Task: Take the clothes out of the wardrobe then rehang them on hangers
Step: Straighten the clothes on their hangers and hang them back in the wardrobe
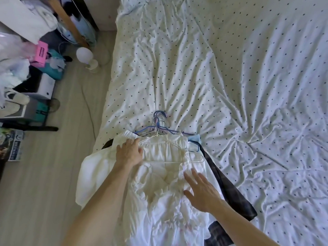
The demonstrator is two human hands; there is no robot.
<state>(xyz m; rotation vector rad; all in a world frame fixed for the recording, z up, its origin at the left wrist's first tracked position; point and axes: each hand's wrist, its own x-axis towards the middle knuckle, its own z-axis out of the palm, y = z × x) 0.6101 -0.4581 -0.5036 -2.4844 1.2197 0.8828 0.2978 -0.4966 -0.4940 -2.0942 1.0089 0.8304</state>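
A white garment lies on top of a pile of clothes at the near edge of the bed. A white hanger sits on its upper part. More hangers, blue and pale, stick out from under the pile with their hooks bunched together. A dark garment and a light blue one show on the pile's right side. My left hand rests on the white garment's top left, fingers slightly bent over the fabric. My right hand lies flat on the garment with fingers spread.
The bed has a white dotted sheet, heavily wrinkled. At the left, the pale wooden floor holds clutter: a white round lamp, a pink box, bags, shoes, a cable and a magazine.
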